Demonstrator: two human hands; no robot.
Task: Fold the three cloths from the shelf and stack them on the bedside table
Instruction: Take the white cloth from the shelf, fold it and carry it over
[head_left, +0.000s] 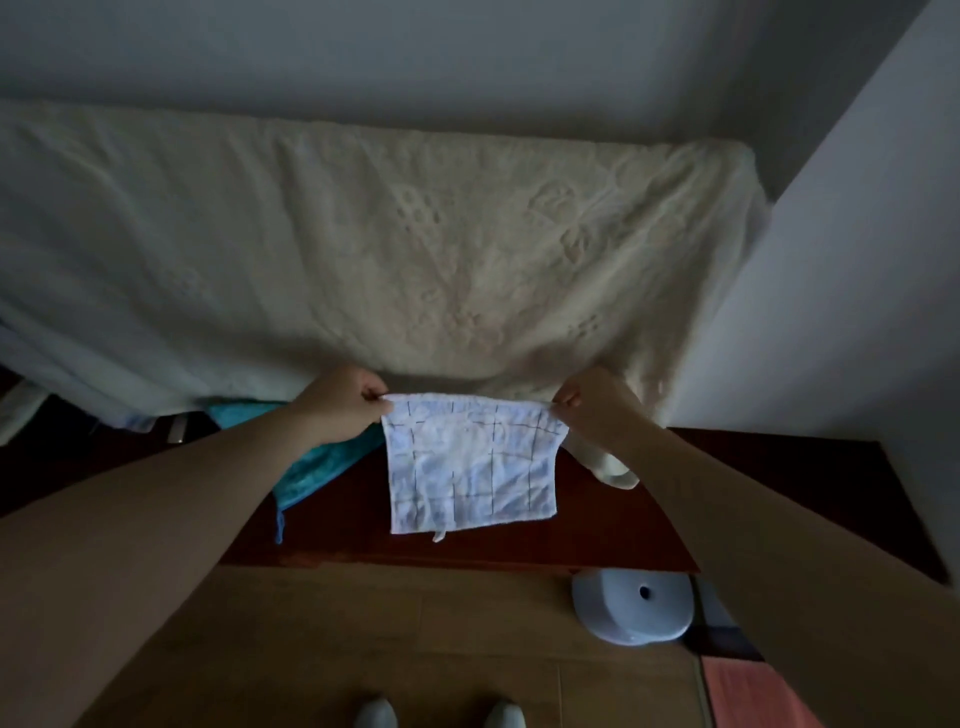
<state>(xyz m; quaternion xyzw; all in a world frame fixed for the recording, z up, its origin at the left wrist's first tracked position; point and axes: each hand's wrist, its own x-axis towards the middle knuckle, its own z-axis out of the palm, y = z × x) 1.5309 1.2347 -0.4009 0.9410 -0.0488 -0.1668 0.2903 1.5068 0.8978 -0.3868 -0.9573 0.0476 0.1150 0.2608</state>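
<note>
A white checked cloth (470, 465) hangs at the centre over the dark red wooden table (597, 530). At nine o'clock of it a teal towel (317, 470) lies on the table; at three o'clock, a cream cloth (613, 467). The cream-covered bed (363, 249) stands at twelve; a round pale-blue plastic stool (634, 605) at five, on the floor.

A cream embossed bedspread (363, 249) covered the bed at 12 o'clock. Grey walls (831, 234) stood behind it and at 2 o'clock. A pale blue round stool (631, 608) rested on the wooden floor (363, 623) at 5 o'clock. Two shoe tips (374, 714) showed at 6 o'clock. A pink mat (748, 691) lay at 5 o'clock.
</note>
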